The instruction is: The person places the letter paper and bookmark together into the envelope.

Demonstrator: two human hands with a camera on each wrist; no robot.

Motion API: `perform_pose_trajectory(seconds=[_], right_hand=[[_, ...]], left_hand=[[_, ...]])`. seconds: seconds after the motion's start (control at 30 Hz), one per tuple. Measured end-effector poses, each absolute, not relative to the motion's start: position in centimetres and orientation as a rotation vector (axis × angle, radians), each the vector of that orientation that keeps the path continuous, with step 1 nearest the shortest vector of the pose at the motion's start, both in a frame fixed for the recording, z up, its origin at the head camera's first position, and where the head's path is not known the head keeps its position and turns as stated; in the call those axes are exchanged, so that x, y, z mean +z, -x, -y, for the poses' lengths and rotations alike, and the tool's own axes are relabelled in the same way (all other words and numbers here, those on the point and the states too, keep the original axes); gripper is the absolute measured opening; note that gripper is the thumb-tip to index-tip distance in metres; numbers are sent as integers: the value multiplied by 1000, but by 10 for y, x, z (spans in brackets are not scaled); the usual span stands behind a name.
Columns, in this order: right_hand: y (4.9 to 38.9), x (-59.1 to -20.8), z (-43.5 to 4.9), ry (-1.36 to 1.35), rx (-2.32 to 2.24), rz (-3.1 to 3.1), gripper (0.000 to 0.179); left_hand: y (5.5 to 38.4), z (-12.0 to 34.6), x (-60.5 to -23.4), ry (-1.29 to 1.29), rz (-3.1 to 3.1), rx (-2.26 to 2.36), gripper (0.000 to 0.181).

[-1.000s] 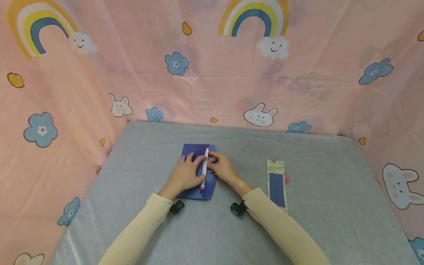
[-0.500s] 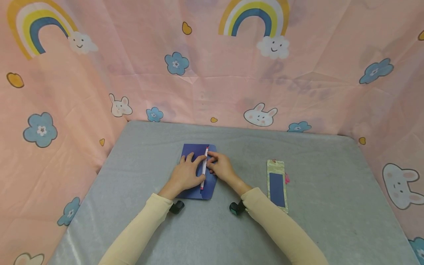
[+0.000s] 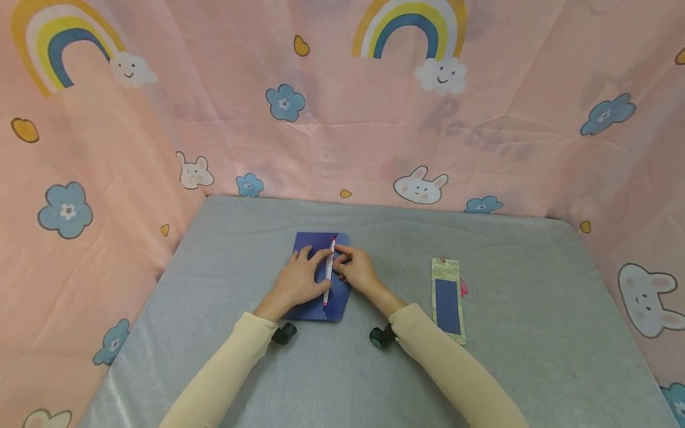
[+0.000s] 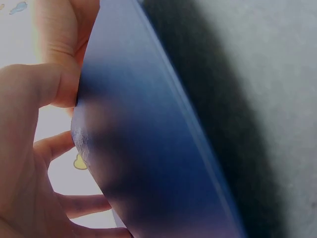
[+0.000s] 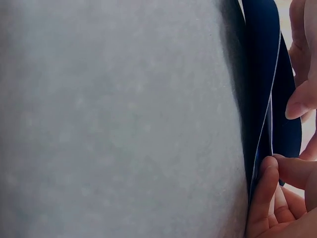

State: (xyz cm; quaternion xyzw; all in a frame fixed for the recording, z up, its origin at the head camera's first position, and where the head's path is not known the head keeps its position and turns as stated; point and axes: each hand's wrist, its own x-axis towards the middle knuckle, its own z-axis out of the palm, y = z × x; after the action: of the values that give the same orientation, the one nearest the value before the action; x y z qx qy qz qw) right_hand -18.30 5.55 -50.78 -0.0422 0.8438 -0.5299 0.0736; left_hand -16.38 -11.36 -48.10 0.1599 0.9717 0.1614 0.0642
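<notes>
A blue envelope [image 3: 314, 311] lies on the grey table with its flap [image 3: 338, 306] folded out to the right. A narrow white strip of a card [image 3: 329, 268], pink at both ends, shows along the envelope's opening. My left hand [image 3: 301, 280] rests on the envelope with fingers spread, thumb and forefinger near the strip. At the right side of the strip, my right hand [image 3: 360, 270] pinches the card's edge between thumb and forefinger. In the right wrist view those fingertips [image 5: 271, 162] meet at a thin edge inside the opening. Most of the card is hidden.
A long green patterned bookmark [image 3: 453, 270] with a dark blue panel and a pink tassel [image 3: 464, 289] lies to the right, beside my right forearm. Pink printed cloth [image 3: 342, 154] hangs behind the grey table [image 3: 535, 297] and at its sides.
The white strip has grown slightly narrower as the card shifts left into the envelope. My right hand has crept slightly left. The left hand stays nearly in place.
</notes>
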Motion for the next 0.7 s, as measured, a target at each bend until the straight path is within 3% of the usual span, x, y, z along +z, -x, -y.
perform_pose_trajectory(seconds=[0.7], right_hand=[[184,-509,-52,51,-1666,-2506,48]], left_hand=[[164,118,-479,-490,-2925,545,65]])
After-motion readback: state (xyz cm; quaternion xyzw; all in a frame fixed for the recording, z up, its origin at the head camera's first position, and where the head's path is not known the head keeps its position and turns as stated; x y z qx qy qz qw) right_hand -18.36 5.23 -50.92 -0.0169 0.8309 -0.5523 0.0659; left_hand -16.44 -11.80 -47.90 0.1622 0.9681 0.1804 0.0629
